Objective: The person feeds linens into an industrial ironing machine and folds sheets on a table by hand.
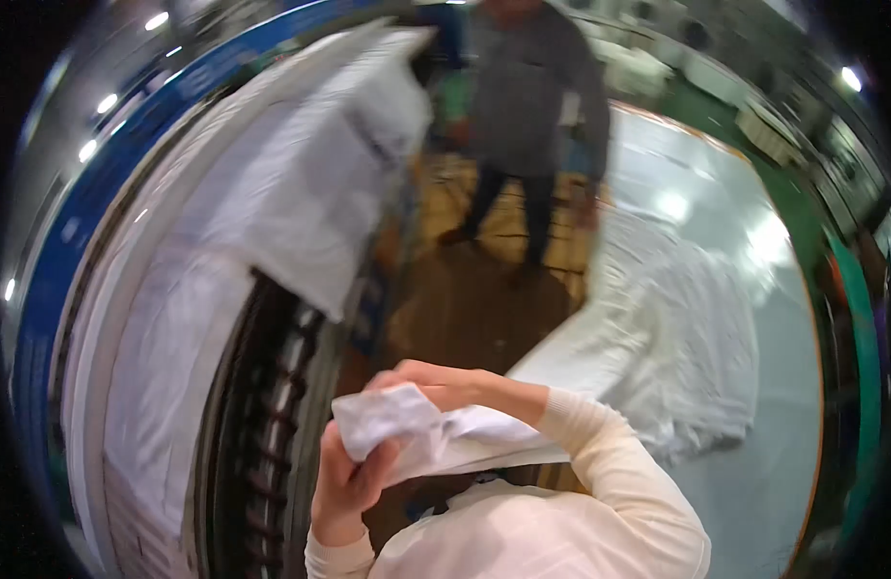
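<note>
White cloth (383, 417) is bunched between my two hands, just right of the machine. My left hand (349, 475) grips its near side from the left, with thumb and fingers closed on it. Over the top of the same cloth bends my right hand (428, 384), its fingers closed and partly hidden behind the fabric. From my hands the cloth runs right as a long strip onto a large crumpled white sheet (677, 338) on the pale table.
A long machine (272, 415) with dark rollers and white fabric (301, 183) over it is at the left. Another person (532, 106) stands ahead in the aisle. The pale shiny table (764, 482) is at the right.
</note>
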Tool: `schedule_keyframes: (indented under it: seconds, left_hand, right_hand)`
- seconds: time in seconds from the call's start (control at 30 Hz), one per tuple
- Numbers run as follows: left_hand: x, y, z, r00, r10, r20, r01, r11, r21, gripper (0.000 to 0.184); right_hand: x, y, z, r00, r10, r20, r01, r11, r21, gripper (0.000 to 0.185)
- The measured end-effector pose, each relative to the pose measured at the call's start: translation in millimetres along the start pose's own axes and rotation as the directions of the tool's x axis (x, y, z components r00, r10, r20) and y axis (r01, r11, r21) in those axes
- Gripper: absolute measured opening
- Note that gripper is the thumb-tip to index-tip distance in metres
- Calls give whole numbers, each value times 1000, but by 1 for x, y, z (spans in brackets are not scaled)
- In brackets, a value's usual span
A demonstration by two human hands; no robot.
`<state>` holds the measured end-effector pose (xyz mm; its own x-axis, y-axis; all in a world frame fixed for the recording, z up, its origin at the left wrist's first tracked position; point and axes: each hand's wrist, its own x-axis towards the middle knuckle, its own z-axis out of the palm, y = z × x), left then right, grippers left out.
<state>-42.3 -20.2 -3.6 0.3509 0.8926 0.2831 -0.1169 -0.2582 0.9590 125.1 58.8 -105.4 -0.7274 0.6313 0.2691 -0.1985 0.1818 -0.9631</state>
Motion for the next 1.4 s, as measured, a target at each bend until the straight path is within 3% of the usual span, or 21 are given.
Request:
schedule_keyframes:
  seconds: [0.07,0.13,0.2,0.4,0.47,0.53,0.57,0.6,0.67,0.8,0.87,0.93,1.0,1.03,1.07,1.1,1.13,1.17,1.23,1.33,1.4]
  left_hand:
    - [-30,-27,-20,980,27,-196,-31,999,-14,21]
    - [-45,-19,-73,963,169,-209,-132,975,181,18]
    - [-67,-7,-104,927,208,-312,-139,964,228,20]
    - [-198,9,-200,783,267,-562,-27,917,399,21]
    - [-241,23,-224,752,268,-602,7,911,413,22]
    - [-283,36,-241,682,252,-687,10,935,353,22]
    - [-304,48,-251,652,240,-719,14,945,327,23]
    - [-326,55,-261,621,224,-751,17,954,299,23]
    - [-365,60,-270,520,224,-824,-5,966,259,25]
    - [-436,77,-285,373,267,-888,51,950,308,33]
    - [-464,80,-286,344,325,-881,126,914,386,38]
    - [-493,74,-277,121,479,-870,121,862,492,44]
    - [-520,70,-260,-148,596,-790,125,803,582,58]
    - [-547,73,-261,-65,666,-743,22,745,666,59]
    - [-551,83,-259,-185,688,-701,26,717,697,57]
    - [-556,94,-256,-302,699,-648,39,688,725,56]
    - [-538,112,-252,-582,624,-521,155,714,682,51]
    - [-548,115,-251,-538,676,-503,244,696,675,50]
    - [-571,115,-246,-104,818,-566,512,532,674,39]
    - [-582,113,-242,-74,818,-570,621,485,615,35]
    - [-590,114,-242,-345,757,-555,539,644,542,34]
  right_hand:
    - [-39,13,14,931,360,52,-354,930,-96,47]
    - [27,28,23,991,-14,136,10,999,32,56]
    - [53,10,50,967,-14,254,-36,981,192,62]
    - [129,15,140,902,199,384,-23,909,-416,41]
    - [154,37,184,817,-123,563,370,861,-349,37]
    - [173,47,236,731,-177,659,511,782,-357,35]
    - [173,73,256,729,-150,668,470,819,-329,37]
    - [166,84,276,758,295,581,-12,898,-440,31]
    - [172,101,310,676,467,570,-223,867,-445,27]
    - [182,149,374,872,-118,475,277,919,-280,16]
    - [175,157,395,956,-67,285,200,859,-472,20]
    - [174,143,411,958,-241,159,288,795,-533,21]
    - [167,121,431,826,-562,51,521,725,-451,22]
    - [160,117,444,783,-620,-54,575,753,-320,22]
    - [154,111,453,739,-651,-173,624,759,-188,21]
    - [157,94,452,765,-643,-44,606,741,-289,19]
    - [158,96,449,865,-494,83,449,691,-567,20]
    - [157,108,448,921,-338,194,384,703,-599,18]
    - [147,121,456,955,76,285,146,718,-681,16]
    - [161,103,449,914,149,378,112,802,-586,14]
    - [182,87,439,964,-41,263,209,730,-651,14]
